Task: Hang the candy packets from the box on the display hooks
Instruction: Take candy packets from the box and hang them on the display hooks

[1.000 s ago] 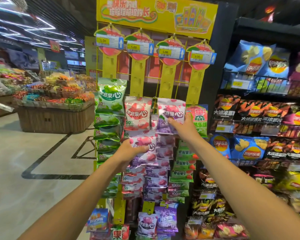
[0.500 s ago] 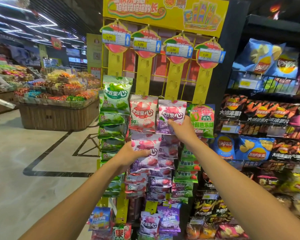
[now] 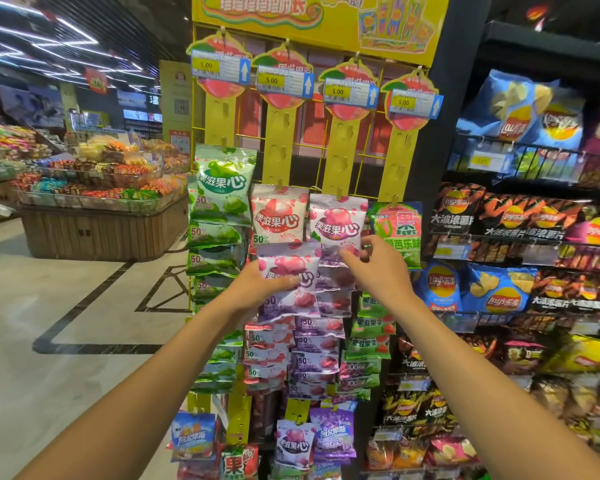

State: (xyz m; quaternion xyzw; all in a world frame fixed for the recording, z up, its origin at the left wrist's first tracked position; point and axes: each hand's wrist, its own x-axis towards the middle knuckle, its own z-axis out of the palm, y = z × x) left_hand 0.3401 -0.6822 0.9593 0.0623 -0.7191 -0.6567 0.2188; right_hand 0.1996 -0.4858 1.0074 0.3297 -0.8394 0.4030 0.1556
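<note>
while i stand on the pale shop floor [image 3: 49, 306] with its dark inlaid lines, a yellow hanging rack [image 3: 219, 116] rises in front of me, with chip shelves [image 3: 499, 292] to its right and a wooden sweets bin [image 3: 97, 233] off to the left. 4 yellow strips run down the rack. my left hand [image 3: 257, 282] grips a purple-and-pink candy packet [image 3: 288, 271], thumb across its front. it stands upright, print facing me, long axis near vertical, its top edge overlapping the bottom of the red packet [image 3: 278, 216] on strip 2. my right hand [image 3: 378, 261] pinches the lower corner of the hung purple packet [image 3: 336, 223] on strip 3, which is also upright. compared with 0.5 s ago, the held packet sits higher and nearer my right hand, which stays on the same hung packet.
</note>
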